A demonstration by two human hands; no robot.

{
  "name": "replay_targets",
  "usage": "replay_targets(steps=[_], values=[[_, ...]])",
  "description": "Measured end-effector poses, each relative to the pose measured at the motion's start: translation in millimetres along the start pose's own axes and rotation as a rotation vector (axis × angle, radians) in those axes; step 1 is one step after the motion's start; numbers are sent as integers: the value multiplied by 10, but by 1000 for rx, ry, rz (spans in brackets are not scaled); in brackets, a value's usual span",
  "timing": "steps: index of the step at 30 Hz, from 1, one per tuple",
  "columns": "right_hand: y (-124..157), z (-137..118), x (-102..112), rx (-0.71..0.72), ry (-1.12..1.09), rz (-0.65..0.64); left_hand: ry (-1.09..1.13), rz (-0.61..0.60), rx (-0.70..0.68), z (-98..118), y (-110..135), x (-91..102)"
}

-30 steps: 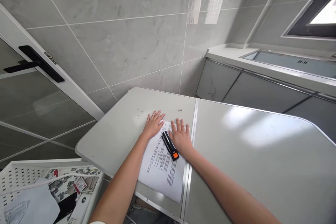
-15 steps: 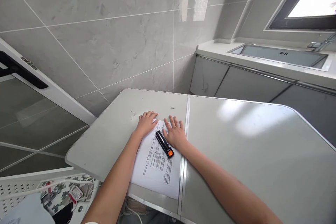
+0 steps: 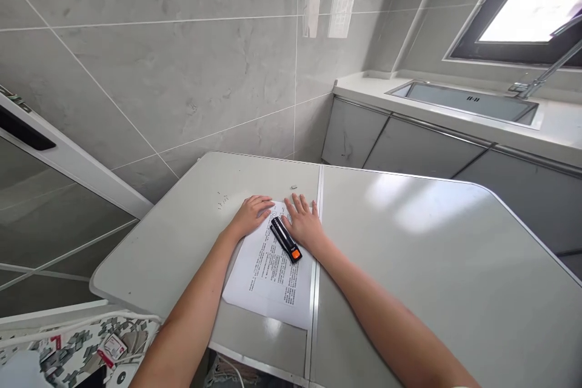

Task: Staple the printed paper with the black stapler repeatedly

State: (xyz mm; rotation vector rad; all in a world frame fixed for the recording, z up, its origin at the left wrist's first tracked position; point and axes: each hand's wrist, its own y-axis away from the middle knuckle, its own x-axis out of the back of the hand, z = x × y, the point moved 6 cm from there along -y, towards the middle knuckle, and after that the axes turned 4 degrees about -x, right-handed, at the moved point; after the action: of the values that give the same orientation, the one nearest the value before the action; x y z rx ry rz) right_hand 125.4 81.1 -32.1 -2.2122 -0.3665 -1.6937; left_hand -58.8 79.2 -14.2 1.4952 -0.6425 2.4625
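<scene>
A sheet or stack of printed paper [image 3: 254,294] lies on the light grey folding table [image 3: 386,267], left of its metal seam. A black stapler with an orange end [image 3: 285,240] rests at a slant on the paper. My left hand [image 3: 251,216] lies flat at the paper's upper left edge, its fingers stretched toward the right. On the upper right edge is my right hand [image 3: 304,222], palm down with fingers spread, its thumb close to the stapler. Neither hand grips anything. Just beyond the right fingertips sits a small grey piece [image 3: 293,187], perhaps a strip of staples.
Tiny dark bits, like loose staples [image 3: 222,200], are scattered left of my left hand. A tiled wall [image 3: 204,85] stands behind the table. At the right is a counter with a sink [image 3: 473,100]; at the left, a door [image 3: 68,157] and a bin-like container with boxes [image 3: 113,347].
Both hands have moved slightly away from me, and the paper and stapler have slid with them. More bare tabletop shows below the paper. The camera view has shifted a little.
</scene>
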Motion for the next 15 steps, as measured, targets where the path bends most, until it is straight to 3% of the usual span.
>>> replay_targets(steps=[8,15], values=[[0,2,17,7,-10,-19,-32,-16,35,-30,-25,-23],[10,9,12,7,-19,-22,103,0,-10,7,3,85]])
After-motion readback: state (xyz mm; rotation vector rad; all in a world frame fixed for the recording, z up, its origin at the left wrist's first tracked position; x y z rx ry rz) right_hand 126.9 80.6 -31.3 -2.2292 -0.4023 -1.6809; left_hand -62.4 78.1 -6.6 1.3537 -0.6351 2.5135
